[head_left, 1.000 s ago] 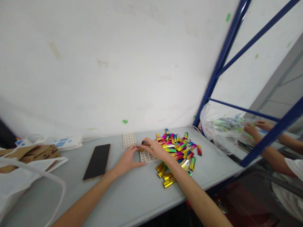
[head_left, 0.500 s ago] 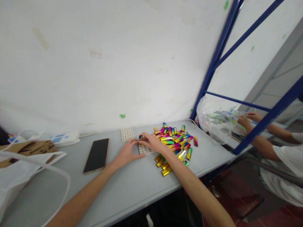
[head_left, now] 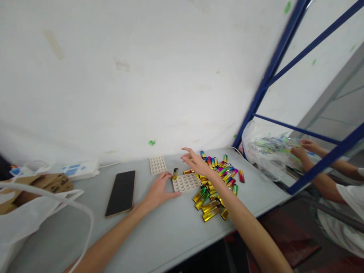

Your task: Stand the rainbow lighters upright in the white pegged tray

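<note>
A pale tray with a grid of holes (head_left: pixel 186 183) lies on the table. My left hand (head_left: pixel 159 191) holds it by its left end, with the thumb at the near corner and the fingertips at the far one. One gold lighter with a dark top (head_left: pixel 175 175) stands upright in the tray's far left corner, close to my left fingertips. My right hand (head_left: pixel 196 163) hovers over the far side of the tray and the pile's left edge, fingers apart and holding nothing. Beside the tray, a pile of shiny, many-coloured lighters (head_left: pixel 210 206) is partly hidden by my right forearm.
A second pale holed tray (head_left: pixel 157 165) lies near the wall. To the left are a phone (head_left: pixel 121 192), a white power strip (head_left: pixel 82 168), cardboard (head_left: pixel 57 184) and a white bag (head_left: pixel 25 227). Right, beyond a blue metal frame (head_left: pixel 260 89), a co-worker's hands (head_left: pixel 304 149) are at a clear plastic bag (head_left: pixel 263 151).
My right hand has let go of the lighter at the tray's corner and moved right and up, its fingers spreading. The lighter now stands alone. My left hand stays at the tray.
</note>
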Demonstrator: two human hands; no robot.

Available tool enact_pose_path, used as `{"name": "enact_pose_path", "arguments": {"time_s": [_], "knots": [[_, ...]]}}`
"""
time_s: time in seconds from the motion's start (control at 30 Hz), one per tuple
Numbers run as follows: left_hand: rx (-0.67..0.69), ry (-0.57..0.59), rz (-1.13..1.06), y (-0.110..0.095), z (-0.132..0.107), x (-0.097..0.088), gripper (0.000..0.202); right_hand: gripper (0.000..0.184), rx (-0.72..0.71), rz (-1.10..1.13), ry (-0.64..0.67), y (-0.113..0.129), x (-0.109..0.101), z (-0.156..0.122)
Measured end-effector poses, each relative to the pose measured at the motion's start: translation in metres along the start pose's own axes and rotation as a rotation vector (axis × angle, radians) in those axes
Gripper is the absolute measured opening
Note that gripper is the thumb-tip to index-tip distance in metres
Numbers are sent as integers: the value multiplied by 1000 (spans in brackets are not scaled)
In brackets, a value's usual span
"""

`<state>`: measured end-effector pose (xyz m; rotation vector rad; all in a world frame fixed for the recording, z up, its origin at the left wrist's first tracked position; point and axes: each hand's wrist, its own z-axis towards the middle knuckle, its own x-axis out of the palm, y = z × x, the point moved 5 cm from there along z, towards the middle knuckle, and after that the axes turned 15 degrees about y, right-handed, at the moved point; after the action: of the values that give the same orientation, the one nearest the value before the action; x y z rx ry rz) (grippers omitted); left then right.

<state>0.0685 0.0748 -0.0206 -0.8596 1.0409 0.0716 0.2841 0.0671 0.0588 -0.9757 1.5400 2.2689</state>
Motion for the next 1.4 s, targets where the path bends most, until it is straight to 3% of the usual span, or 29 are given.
{"name": "enact_pose_path", "arguments": {"time_s": [0.3, 0.43, 0.6, 0.77, 0.9, 1.17, 1.4], "knots": [[-17, 15, 4, 0, -1, 1, 61, 55, 19, 73, -120, -10, -53, -15], [-22, 7, 8, 0, -1, 1, 61, 48, 73, 48, -225, -22, -79, -43], [-39, 12, 17, 1, 1, 0, 63, 42, 226, -75, -341, -59, -107, -86], [-54, 14, 36, 1, 2, -3, 63, 29, 355, -280, -333, -98, -111, -111], [-41, 8, 50, 1, 3, -5, 63, 29, 426, -433, -291, -110, -101, -118], [-37, -7, 71, -1, 5, -6, 64, 33, 625, -562, -247, -114, -106, -111], [-35, 2, 82, -7, 3, -9, 63, 32, 676, -538, -183, -118, -114, -50]]}}
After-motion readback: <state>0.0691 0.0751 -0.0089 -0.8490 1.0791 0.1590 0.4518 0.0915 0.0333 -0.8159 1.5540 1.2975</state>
